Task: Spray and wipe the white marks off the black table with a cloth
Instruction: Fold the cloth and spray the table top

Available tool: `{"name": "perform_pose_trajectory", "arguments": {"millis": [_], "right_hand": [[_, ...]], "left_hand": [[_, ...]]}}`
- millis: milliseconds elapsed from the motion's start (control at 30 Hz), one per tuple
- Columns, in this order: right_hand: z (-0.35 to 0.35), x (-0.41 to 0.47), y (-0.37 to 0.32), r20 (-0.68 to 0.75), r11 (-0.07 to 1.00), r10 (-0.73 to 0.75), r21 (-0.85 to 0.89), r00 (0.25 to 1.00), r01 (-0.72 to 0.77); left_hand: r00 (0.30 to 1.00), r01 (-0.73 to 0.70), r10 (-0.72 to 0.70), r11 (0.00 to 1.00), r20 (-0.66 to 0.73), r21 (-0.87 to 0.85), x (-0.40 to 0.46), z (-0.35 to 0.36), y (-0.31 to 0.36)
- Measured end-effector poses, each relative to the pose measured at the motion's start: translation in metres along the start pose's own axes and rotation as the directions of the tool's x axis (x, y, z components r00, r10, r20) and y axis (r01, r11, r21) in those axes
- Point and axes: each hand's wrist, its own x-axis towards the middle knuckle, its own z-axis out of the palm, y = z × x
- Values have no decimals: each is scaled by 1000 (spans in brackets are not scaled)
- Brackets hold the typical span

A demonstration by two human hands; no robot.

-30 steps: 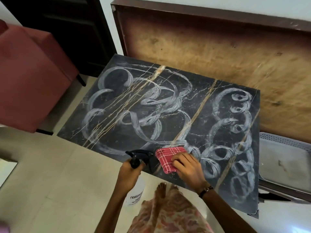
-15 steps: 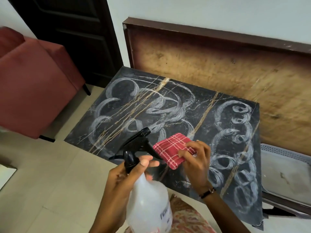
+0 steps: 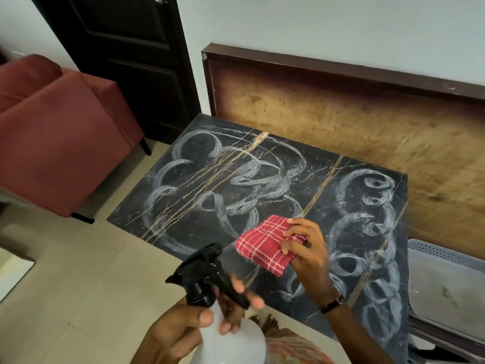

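Gripping the spray bottle (image 3: 225, 340) by its neck, the left hand (image 3: 189, 329) had fingers curled round the black trigger, while the right hand (image 3: 307, 256) pinched a folded red cloth (image 3: 262, 243) just above the black table (image 3: 189, 232), white marks (image 3: 236, 185) all over it.

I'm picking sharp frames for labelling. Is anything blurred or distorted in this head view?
Head view: the left hand fingers on the spray bottle trigger are motion-smeared; the red cloth, right hand and white marks on the black table are fairly sharp; wide-angle bending curves the wooden board edge; lighting soft, no strong glare.
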Motion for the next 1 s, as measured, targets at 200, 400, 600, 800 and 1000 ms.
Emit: {"name": "perform_pose_trajectory", "arguments": {"millis": [200, 400, 600, 800, 1000], "right_hand": [[-4, -2, 5, 11, 1000, -24, 12, 1000, 24], [2, -1, 12, -11, 975, 125, 187, 992, -121], [26, 10, 6, 146, 620, 487, 637, 861, -459], [52, 67, -10, 388, 113, 602, 824, 698, -555], [127, 91, -24, 579, -535, 699, 813, 420, -229]], "left_hand": [[991, 65, -71, 996, 117, 55, 11, -4, 4], [893, 356, -31, 660, -449, 662, 21, 0, 15], [702, 509, 116, 608, -702, 610, 23, -34, 16], [692, 524, 83, 626, -717, 578, 31, -64, 51], [717, 485, 89, 648, -691, 587, 36, -102, 103]]}}
